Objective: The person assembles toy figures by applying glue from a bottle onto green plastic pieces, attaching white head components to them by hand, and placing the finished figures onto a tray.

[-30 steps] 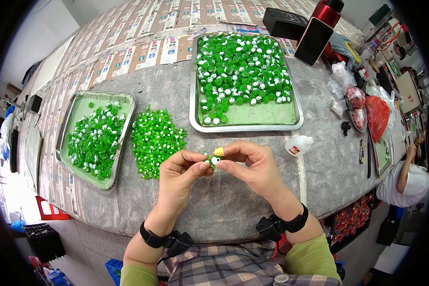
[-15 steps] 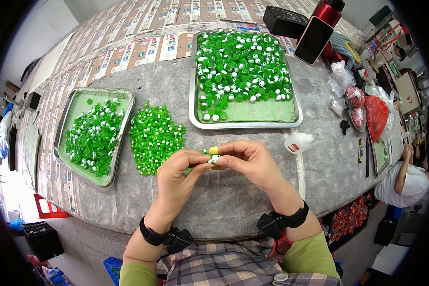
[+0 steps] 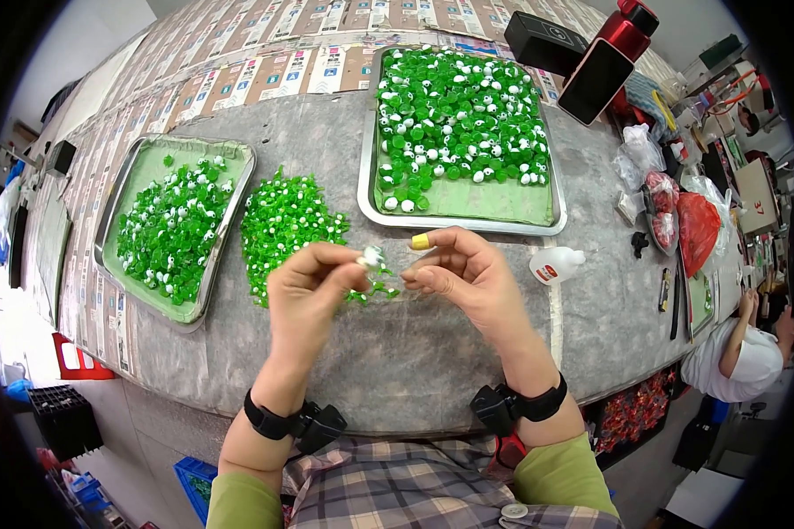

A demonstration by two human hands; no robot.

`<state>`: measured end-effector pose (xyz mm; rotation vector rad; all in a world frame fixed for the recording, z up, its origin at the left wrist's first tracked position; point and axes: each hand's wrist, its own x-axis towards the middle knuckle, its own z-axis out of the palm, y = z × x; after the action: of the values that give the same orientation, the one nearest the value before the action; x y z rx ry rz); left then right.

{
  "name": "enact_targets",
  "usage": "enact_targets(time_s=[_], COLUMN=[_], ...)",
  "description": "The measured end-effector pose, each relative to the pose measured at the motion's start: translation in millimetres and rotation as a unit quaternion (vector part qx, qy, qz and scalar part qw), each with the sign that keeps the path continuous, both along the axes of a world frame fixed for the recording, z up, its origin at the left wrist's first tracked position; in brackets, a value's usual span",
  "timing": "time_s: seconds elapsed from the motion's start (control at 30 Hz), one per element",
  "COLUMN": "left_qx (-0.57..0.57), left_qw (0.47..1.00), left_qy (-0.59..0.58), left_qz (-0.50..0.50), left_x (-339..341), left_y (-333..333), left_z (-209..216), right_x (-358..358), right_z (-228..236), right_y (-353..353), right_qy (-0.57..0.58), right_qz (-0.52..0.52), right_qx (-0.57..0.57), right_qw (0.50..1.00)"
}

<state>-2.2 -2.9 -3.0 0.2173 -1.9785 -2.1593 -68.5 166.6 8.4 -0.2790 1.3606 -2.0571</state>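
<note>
Your left hand (image 3: 313,286) is raised over the grey table (image 3: 415,353), its thumb and fingers pressed together on a small white-and-green piece (image 3: 370,258); the piece sits at your fingertips, just above the near right edge of the loose green pile (image 3: 287,220). Your right hand (image 3: 463,278) is just to the right of it, close but not touching the piece. Its fingers are curled in toward the thumb, and the forefinger wears a yellow cap (image 3: 421,241); whether that hand pinches anything you cannot tell from here.

The pile lies straight on the table, between 2 metal trays. The left tray (image 3: 115,212) has a green liner and holds more green-and-white pieces, heaped toward its middle. The far tray (image 3: 366,159), right of the pile and beyond your hands, is fuller, its pieces crowding the far half while the near strip of liner is bare.

Just right of your right hand a small white bottle (image 3: 556,264) lies on its side. Farther right are bags (image 3: 697,225), 1 of them red. At the far right a phone (image 3: 595,81) leans against a red flask (image 3: 626,31), beside a black box (image 3: 543,40). Another person (image 3: 732,357) sits at the right edge. Both your wrists carry black bands.
</note>
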Motion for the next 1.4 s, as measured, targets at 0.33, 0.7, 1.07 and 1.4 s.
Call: enact_targets(time_s=[0.33,0.7,1.07,1.4], left_qx=[0.61,0.235,0.355,0.348], left_qw=[0.763,0.946,0.92,0.927], left_qy=[0.205,-0.164,-0.135,-0.132], left_qz=[0.056,-0.149,-0.097,-0.052], left_x=[-1,1,-1,-1], left_y=[-73,1,6,6], left_z=[6,5,-1,-1], right_x=[9,6,-7,-18], right_z=[-23,10,56,-7], right_y=[-16,-2,57,137], right_qy=[0.543,0.377,0.549,0.305], right_qz=[0.046,-0.066,-0.337,-0.167], right_qx=[0.327,0.14,0.256,0.49], right_qw=[0.772,0.913,0.721,0.799])
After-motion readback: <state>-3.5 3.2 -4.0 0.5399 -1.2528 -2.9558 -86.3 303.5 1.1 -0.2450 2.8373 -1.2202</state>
